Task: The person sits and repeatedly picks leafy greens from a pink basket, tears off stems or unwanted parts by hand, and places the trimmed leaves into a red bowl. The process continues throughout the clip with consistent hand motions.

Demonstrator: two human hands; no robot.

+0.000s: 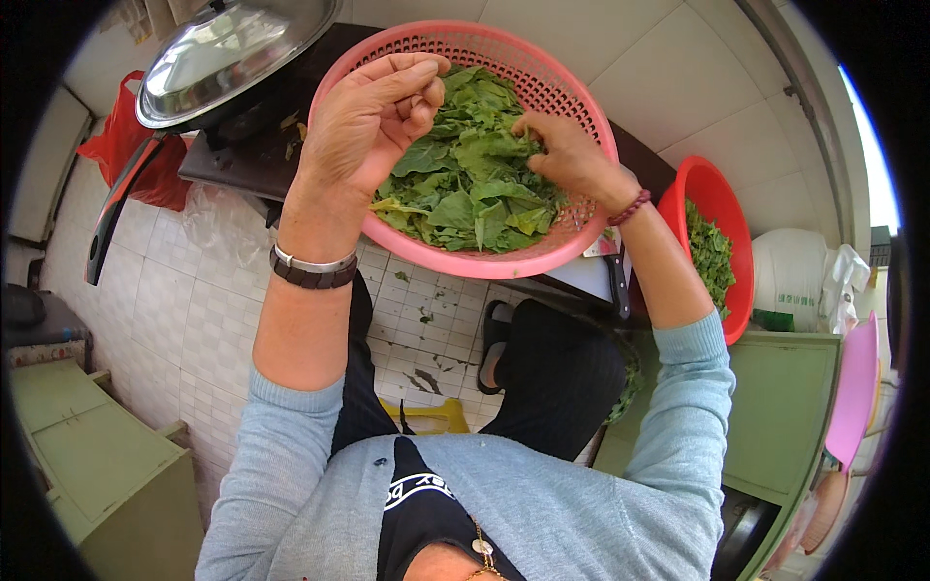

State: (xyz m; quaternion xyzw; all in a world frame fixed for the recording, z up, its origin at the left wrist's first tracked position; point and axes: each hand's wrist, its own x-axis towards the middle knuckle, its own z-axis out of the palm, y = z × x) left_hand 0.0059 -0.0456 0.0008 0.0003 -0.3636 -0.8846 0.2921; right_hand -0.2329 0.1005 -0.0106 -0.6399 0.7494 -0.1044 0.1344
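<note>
A pink perforated plastic basket (479, 265) stands before me, heaped with torn leafy greens (472, 174). My left hand (381, 109) is raised over the basket's left side, its thumb and fingertips drawn together with nothing visible between them. At the right side of the heap, my right hand (570, 152) reaches over the rim, its thumb and curled fingers closed on some of the leaves. Part of what those fingers hold is hidden. Below the right forearm lies a knife with a black handle (618, 283), on a white board (581, 279).
A red plastic basin (741, 218) with greens stands at right, by a white sack (788, 269) and a green cabinet (785, 407). A lidded wok (225, 58) sits at upper left, its handle (123, 207) jutting outward. Leaf scraps (427, 381) litter the tiled floor (218, 305).
</note>
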